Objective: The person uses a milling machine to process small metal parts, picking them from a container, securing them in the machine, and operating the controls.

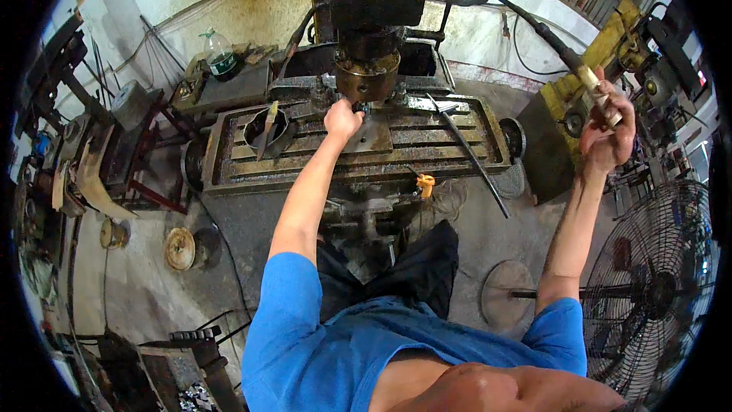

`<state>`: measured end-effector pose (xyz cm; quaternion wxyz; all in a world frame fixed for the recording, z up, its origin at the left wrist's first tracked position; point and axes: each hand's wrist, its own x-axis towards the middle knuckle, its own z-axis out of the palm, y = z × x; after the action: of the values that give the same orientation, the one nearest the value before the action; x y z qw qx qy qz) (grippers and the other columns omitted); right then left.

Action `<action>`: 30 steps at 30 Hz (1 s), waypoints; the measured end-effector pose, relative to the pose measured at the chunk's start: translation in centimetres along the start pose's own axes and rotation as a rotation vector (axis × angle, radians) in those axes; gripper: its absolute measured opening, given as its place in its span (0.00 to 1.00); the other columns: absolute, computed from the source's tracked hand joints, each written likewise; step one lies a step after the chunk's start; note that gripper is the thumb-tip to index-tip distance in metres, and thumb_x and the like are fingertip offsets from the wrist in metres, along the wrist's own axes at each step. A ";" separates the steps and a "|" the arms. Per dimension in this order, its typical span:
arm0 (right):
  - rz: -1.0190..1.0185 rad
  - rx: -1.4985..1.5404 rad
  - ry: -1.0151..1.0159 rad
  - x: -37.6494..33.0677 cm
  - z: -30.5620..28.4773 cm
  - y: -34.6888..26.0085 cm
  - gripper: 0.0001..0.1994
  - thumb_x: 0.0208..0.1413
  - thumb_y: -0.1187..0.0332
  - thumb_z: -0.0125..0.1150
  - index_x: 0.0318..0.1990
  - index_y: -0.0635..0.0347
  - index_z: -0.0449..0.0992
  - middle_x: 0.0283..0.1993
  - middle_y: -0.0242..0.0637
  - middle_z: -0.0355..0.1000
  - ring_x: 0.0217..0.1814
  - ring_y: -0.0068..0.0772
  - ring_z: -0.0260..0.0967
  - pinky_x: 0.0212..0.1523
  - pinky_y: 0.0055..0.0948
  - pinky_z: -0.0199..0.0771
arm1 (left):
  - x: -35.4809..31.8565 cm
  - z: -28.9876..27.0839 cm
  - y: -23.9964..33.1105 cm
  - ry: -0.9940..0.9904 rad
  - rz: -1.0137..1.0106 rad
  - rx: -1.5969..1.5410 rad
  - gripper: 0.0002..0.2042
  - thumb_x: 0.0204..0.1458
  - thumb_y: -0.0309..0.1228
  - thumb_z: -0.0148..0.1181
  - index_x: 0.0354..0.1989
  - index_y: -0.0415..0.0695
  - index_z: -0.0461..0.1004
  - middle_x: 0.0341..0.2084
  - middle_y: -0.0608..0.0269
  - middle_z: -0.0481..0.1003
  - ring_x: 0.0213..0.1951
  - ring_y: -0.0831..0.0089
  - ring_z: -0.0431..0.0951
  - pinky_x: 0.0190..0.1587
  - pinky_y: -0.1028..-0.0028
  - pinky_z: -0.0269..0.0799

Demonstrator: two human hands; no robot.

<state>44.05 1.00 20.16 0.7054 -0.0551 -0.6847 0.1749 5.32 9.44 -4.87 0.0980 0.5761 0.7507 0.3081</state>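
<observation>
I stand at a milling or drilling machine. My left hand is closed under the cylindrical spindle head, just above the slotted table. A small dark piece juts out by its thumb; the rest of what it grips is hidden. Raised to the right, my right hand wraps its fingers around the pale grip of a long dark lever that runs up to the machine's head. A long metal bar lies across the table's right part, overhanging the front edge. On the table's left sits a dark pot with a brush-like tool in it.
A yellow handle-like piece sticks out at the table's front. A large floor fan stands close to my right arm. At the back left a clear bottle rests on a bench. A round tin is on the floor.
</observation>
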 end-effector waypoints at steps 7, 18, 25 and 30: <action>0.036 0.016 -0.002 2.4 1.5 -0.9 0.13 0.41 0.64 0.46 0.27 0.67 0.67 0.23 0.33 0.60 0.38 0.37 0.65 0.61 0.60 0.41 | -0.2 0.5 0.4 0.075 0.008 -0.026 0.16 0.36 0.39 0.64 0.27 0.37 0.75 0.28 0.49 0.75 0.35 0.55 0.75 0.37 0.62 0.71; -0.038 -0.067 0.013 -0.9 0.8 0.6 0.04 0.38 0.73 0.42 0.20 0.66 0.62 0.24 0.43 0.61 0.34 0.38 0.62 0.58 0.61 0.48 | 0.4 1.7 -0.2 0.104 0.045 -0.031 0.16 0.34 0.38 0.66 0.24 0.37 0.74 0.26 0.49 0.75 0.32 0.54 0.75 0.34 0.61 0.71; -0.025 -0.038 0.059 -2.1 1.1 0.8 0.08 0.30 0.75 0.40 0.22 0.67 0.63 0.28 0.47 0.65 0.38 0.39 0.63 0.60 0.58 0.45 | 0.0 1.0 0.4 -0.013 -0.023 0.000 0.17 0.35 0.40 0.66 0.26 0.37 0.73 0.29 0.48 0.74 0.35 0.54 0.75 0.37 0.62 0.71; 0.033 -0.013 0.059 -2.4 2.0 -0.1 0.10 0.29 0.75 0.39 0.24 0.67 0.64 0.28 0.44 0.64 0.40 0.38 0.63 0.62 0.58 0.41 | 0.6 1.0 -1.1 -0.021 0.065 -0.004 0.17 0.38 0.37 0.64 0.32 0.37 0.72 0.29 0.49 0.75 0.33 0.58 0.76 0.35 0.62 0.70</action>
<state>42.08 -0.17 18.04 0.7218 -0.0761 -0.6638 0.1804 4.78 10.21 -6.18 0.0969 0.6034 0.7298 0.3063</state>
